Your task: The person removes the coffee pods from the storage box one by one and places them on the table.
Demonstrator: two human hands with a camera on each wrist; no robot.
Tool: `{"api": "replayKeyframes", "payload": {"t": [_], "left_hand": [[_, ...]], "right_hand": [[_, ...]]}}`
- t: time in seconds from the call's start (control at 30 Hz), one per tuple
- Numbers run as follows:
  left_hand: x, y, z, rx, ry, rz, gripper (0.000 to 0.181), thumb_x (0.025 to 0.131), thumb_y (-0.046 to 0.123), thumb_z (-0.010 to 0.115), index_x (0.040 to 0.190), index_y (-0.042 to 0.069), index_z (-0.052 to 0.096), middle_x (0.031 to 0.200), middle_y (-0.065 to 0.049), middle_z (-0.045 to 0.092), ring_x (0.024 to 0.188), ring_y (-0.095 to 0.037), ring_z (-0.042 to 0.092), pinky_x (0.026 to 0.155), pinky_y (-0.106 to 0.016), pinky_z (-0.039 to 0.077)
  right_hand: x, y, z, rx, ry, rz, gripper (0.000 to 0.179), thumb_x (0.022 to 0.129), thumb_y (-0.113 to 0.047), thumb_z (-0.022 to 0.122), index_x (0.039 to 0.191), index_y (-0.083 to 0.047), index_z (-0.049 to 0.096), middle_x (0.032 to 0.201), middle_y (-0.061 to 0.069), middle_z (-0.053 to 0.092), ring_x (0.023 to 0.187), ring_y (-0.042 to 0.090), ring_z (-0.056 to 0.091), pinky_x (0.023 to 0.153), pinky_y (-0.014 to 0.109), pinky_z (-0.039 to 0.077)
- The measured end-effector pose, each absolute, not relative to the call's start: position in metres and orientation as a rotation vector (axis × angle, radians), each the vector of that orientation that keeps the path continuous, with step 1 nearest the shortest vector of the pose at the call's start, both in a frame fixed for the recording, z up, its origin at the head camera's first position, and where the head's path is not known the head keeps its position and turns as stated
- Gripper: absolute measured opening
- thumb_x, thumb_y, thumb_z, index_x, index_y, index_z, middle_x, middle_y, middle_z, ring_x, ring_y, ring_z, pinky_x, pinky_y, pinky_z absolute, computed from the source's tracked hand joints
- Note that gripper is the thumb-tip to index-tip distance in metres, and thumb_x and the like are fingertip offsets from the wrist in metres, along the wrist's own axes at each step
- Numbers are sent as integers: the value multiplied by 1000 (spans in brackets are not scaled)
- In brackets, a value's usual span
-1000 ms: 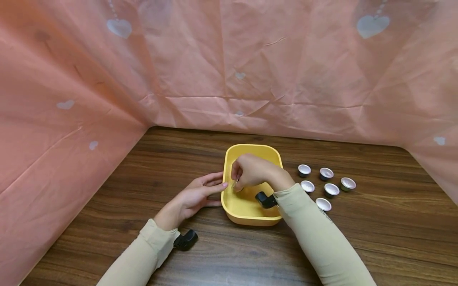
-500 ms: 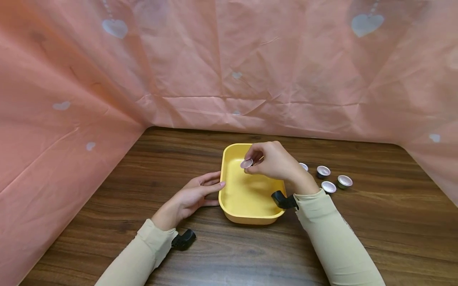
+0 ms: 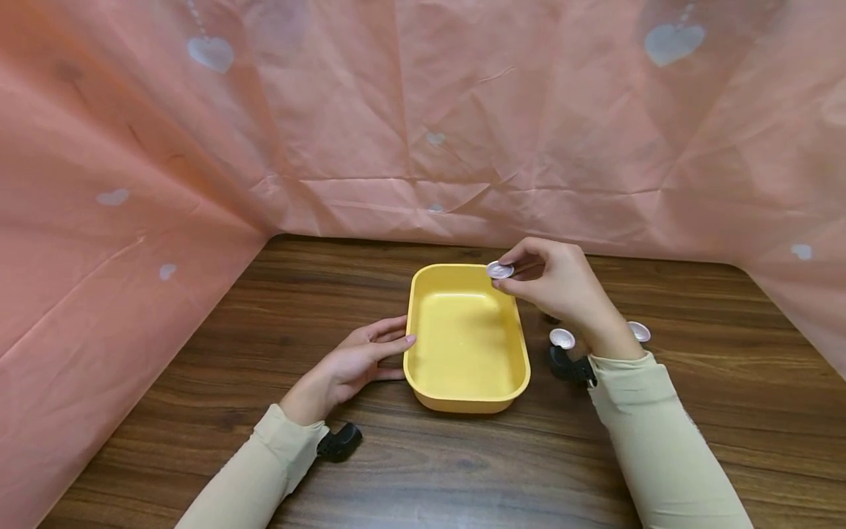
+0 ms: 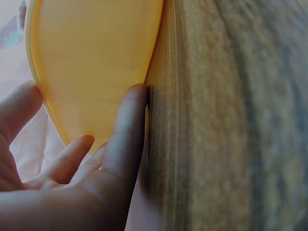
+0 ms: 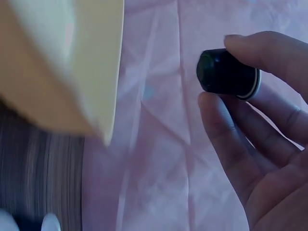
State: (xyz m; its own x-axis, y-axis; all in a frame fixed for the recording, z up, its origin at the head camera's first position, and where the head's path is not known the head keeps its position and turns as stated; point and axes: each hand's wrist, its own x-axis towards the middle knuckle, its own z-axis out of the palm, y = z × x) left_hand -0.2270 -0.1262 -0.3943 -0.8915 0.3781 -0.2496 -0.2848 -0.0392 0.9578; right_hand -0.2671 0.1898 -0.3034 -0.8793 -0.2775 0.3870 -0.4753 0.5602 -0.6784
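Observation:
A yellow basin [image 3: 463,345] sits on the wooden table. My left hand [image 3: 350,367] steadies its left side, with the thumb at the rim and fairly straight fingers against the outer wall, as the left wrist view shows. My right hand [image 3: 558,283] pinches a coffee capsule [image 3: 499,270] between thumb and fingertips, just above the far right rim. In the right wrist view this capsule [image 5: 226,74] is dark, lying sideways in the grip, its wide end toward the palm. Nothing is seen inside the basin.
Right of the basin stand more coffee capsules with pale lids, one capsule [image 3: 562,339] near the right wrist strap and another capsule [image 3: 638,331] beyond the forearm. The right arm hides others. A pink cloth [image 3: 344,206] with hearts encloses the table's back and sides.
My right hand has lifted out of the basin with the capsule and moved right and away, to its far right rim. The left hand stays at the basin's left side.

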Motion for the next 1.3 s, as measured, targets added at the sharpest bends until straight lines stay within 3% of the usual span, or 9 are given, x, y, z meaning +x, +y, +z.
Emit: {"api": "replayKeyframes", "payload": {"t": [0.27,0.53,0.67,0.9,1.1,1.3], "left_hand": [[-228,-131,-394,92,1805,1978,64,108,15,64,166,9,39,165,-18,49,129,-21,64,107,-51,60],[-228,-136,-395,115,1810,1970,64,109,16,63,166,7,36,166,-20,48,127,-19,65,107,-49,60],[-226,-137,-395,125,1806,1967,64,109,16,62,167,7,36,165,-21,47,127,-19,65,107,-49,60],[-224,-136,-392,104,1806,1974,63,109,15,62,167,9,37,166,-19,48,129,-20,64,107,-50,60],[-225,-136,-394,114,1803,1980,63,109,15,62,166,8,37,165,-21,48,127,-19,65,107,-49,60],[-225,-136,-393,99,1801,1984,63,109,14,63,166,9,38,165,-19,49,126,-18,65,106,-49,61]], "right_hand": [[-264,230,-310,482,-2622,1136,23,89,-17,89,109,-10,78,106,11,81,84,-1,73,74,11,57],[-272,235,-324,487,-2714,1044,19,85,-12,90,100,-9,79,102,12,81,89,16,77,74,10,54],[-275,232,-329,512,-2775,983,14,86,-11,89,94,-9,78,99,9,81,94,23,78,78,15,55],[-278,229,-337,585,-2798,926,11,86,-7,87,88,-11,77,93,6,81,87,17,73,76,20,53],[-280,223,-342,665,-2786,819,15,84,-5,86,82,-14,74,91,4,80,87,19,74,77,32,56],[-282,219,-347,680,-2805,780,15,84,-3,85,83,-12,73,92,7,78,87,21,73,78,36,56]]}}
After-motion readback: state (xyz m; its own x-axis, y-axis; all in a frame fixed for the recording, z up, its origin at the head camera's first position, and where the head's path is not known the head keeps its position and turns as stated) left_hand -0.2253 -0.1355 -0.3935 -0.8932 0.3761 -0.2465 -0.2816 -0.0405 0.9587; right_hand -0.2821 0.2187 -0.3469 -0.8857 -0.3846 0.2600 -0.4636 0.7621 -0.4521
